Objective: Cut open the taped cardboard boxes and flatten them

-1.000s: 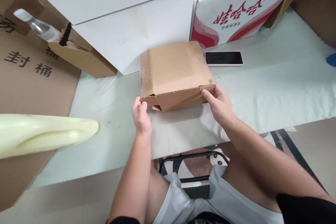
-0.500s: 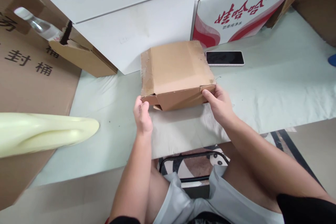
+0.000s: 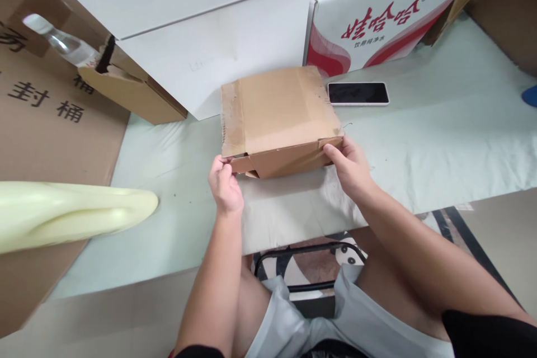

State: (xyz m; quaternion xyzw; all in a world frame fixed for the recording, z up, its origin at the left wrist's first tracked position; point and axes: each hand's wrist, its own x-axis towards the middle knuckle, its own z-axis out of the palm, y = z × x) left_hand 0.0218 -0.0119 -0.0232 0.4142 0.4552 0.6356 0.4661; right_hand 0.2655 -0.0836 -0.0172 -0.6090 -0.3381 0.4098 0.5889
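Observation:
A brown cardboard box lies on the cloth-covered table in front of me, its broad taped face up and its front side towards me. My left hand pinches a flap at the front left corner, where a dark gap shows under the top edge. At the front right corner my right hand grips the box, thumb on the front side and fingers partly hidden behind the corner. The box's edges look torn and rough. Just beyond its right side lies a phone with a dark screen.
White cartons stand along the back, beside a red-and-white carton. On the left are a large brown carton, a clear bottle in a cut box, and a pale yellow smooth object. A blue item sits far right.
My left hand has shifted slightly left, drawing the left flap outward, and the gap at that corner is wider. My right hand stays at its corner.

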